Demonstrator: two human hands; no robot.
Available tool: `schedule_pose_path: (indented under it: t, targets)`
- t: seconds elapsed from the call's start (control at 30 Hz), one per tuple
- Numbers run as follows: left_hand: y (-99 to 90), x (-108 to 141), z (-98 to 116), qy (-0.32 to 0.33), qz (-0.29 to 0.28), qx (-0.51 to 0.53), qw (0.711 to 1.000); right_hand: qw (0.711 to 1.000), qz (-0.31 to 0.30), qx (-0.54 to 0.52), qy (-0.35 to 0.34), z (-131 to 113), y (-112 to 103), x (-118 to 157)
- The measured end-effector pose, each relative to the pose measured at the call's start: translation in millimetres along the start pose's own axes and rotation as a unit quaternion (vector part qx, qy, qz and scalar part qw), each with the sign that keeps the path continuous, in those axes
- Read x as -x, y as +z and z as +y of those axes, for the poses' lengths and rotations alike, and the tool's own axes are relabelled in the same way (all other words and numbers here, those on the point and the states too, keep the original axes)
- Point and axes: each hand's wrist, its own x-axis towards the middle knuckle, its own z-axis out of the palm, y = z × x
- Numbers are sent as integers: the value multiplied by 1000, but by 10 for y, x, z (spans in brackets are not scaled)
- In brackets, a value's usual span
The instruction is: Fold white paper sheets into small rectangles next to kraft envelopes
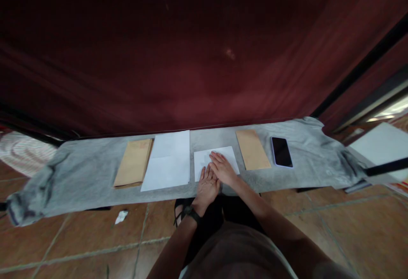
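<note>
A small white sheet of paper (pixel 229 155), perhaps folded, lies in front of me on the grey cloth. My left hand (pixel 208 184), with a dark watch (pixel 191 214) on its wrist, rests on the sheet's near edge, fingers stretched out. Flat on the same sheet lies my right hand (pixel 222 168), its fingers extended and its heel close against the left hand. Larger white sheets (pixel 168 160) are to the left. On the right side is a single brown envelope (pixel 253 149). Parts of the small sheet are hidden under my hands.
A stack of brown envelopes (pixel 133 163) lies at the left. Right of the single envelope is a phone (pixel 282 152) with a dark screen. Grey cloth (pixel 89 172) covers the narrow table, backed by a dark red curtain (pixel 204 58). A white scrap (pixel 121 216) lies on the tiled floor.
</note>
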Motion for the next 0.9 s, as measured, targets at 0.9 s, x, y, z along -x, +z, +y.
schedule_pose_path:
  t: [0.9]
  targets:
    - [99,-746,16,-107,33,50,992,986,45,150,64,440,85,231]
